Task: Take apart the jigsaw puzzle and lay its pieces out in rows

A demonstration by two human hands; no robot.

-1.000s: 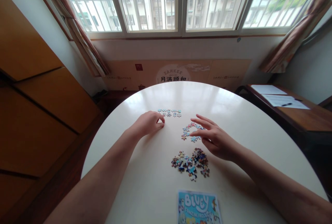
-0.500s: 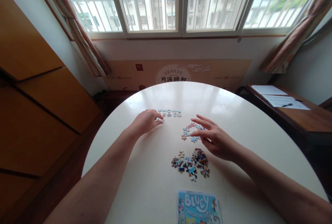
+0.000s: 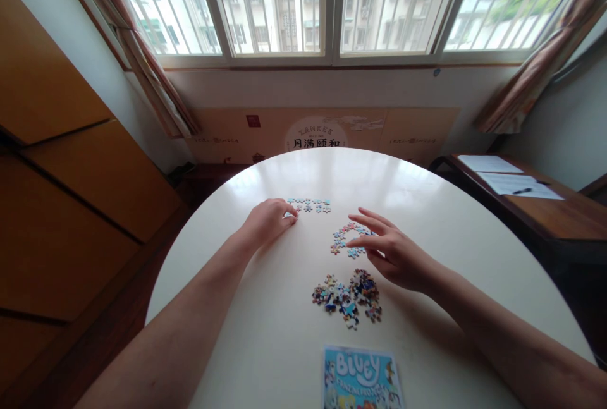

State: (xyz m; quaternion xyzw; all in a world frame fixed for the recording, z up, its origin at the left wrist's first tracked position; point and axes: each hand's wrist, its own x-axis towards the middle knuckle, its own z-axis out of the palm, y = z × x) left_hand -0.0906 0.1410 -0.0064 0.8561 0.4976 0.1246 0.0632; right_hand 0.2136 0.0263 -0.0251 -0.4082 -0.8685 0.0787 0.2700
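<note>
My left hand [image 3: 269,216] is at the left end of rows of jigsaw pieces [image 3: 310,205], its thumb and forefinger closed around a small puzzle piece [image 3: 290,214]. The fingers partly cover that piece. With fingers spread and nothing in them, my right hand [image 3: 391,244] hovers over the right side of a loose ring of puzzle pieces [image 3: 339,241]. Below the ring lies a mixed pile of darker puzzle pieces [image 3: 348,295]. Nearest to me is a blue picture card [image 3: 361,376] lettered "Bluey", cut off by the bottom edge of the view.
Everything lies on a round white table [image 3: 265,346]. To the right stands a brown wooden desk [image 3: 559,216] bearing paper sheets [image 3: 516,185] and pens. A wooden cabinet [image 3: 85,207] is at the left, and barred windows [image 3: 275,4] are ahead.
My left thumb and forefinger have drawn closer together on the puzzle piece, which sits slightly nearer the rows. My right hand stays put; the view has shifted a little.
</note>
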